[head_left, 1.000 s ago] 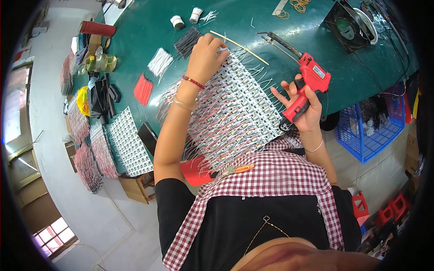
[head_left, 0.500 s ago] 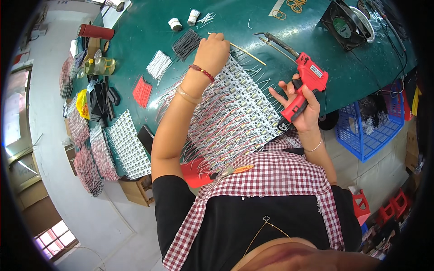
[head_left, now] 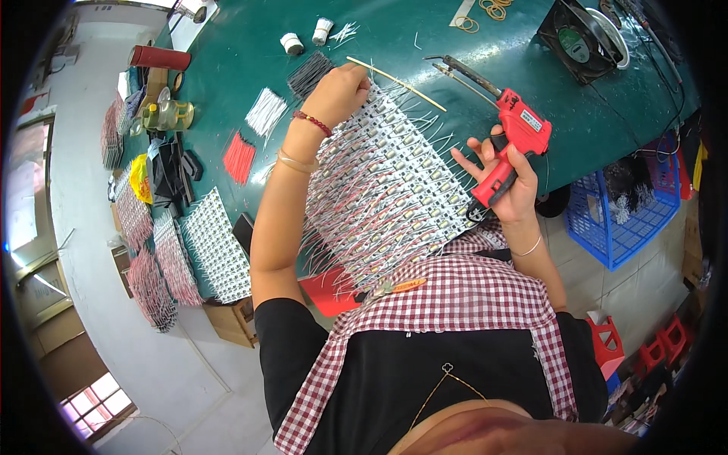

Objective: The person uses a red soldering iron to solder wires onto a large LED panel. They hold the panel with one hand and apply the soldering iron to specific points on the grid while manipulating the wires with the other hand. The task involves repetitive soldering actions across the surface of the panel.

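Observation:
My right hand [head_left: 509, 178] is wrapped round the handle of a red soldering gun [head_left: 523, 125], some of its fingers stretched out. The gun's long metal tip and a thin feed tube point to the far left. Between my arms lies a panel of small circuit boards [head_left: 406, 163] in rows, with many red, white and dark wires on it. At the panel's far left corner, my left hand [head_left: 341, 95] is closed with the fingertips turned down. What it pinches, if anything, is hidden. A thin wooden stick [head_left: 398, 82] lies just beyond the panel's far edge.
Bundles of black wires [head_left: 309, 73], white wires [head_left: 266, 112] and red wires [head_left: 240, 158] lie left of the panel. More board panels [head_left: 218, 246] are at the left table edge. A black fan [head_left: 578, 42] stands far right; a blue crate [head_left: 626, 216] is below the table.
My left hand has moved left and slightly nearer, away from the wooden stick, which now shows along its whole length. My right hand and the soldering gun stay in place.

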`<state>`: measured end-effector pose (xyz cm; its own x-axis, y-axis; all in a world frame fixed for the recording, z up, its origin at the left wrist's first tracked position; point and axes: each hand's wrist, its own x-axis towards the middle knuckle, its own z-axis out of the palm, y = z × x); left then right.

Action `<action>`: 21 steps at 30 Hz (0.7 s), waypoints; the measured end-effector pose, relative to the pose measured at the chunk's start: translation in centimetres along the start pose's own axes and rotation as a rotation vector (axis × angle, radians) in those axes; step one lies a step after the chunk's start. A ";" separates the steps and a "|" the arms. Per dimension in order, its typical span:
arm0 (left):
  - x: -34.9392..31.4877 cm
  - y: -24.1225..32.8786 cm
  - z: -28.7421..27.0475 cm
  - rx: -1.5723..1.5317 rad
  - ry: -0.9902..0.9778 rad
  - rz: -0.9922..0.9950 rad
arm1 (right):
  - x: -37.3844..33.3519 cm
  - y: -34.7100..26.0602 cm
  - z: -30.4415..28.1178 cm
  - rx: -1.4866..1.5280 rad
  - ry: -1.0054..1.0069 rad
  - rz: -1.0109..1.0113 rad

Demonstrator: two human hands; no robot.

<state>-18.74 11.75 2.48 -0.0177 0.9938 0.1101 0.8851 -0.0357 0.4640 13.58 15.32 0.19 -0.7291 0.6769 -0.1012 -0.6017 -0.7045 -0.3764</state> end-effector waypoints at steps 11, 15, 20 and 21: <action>-0.1 0.5 0.6 -0.039 0.103 -0.205 | -0.1 0.0 0.2 -0.018 0.011 -0.001; -0.3 0.8 0.8 -0.032 0.121 -0.317 | -0.1 -0.1 0.2 -0.002 0.014 0.006; 0.0 0.9 0.8 -0.014 0.109 -0.376 | 0.0 -0.1 0.0 0.007 0.007 0.008; -0.1 1.2 0.9 0.056 0.179 -0.291 | 0.0 -0.1 0.0 0.010 0.007 0.010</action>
<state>-17.22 11.70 2.21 -0.3497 0.9271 0.1347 0.8552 0.2572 0.4499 13.63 15.39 0.21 -0.7330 0.6710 -0.1117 -0.5973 -0.7135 -0.3662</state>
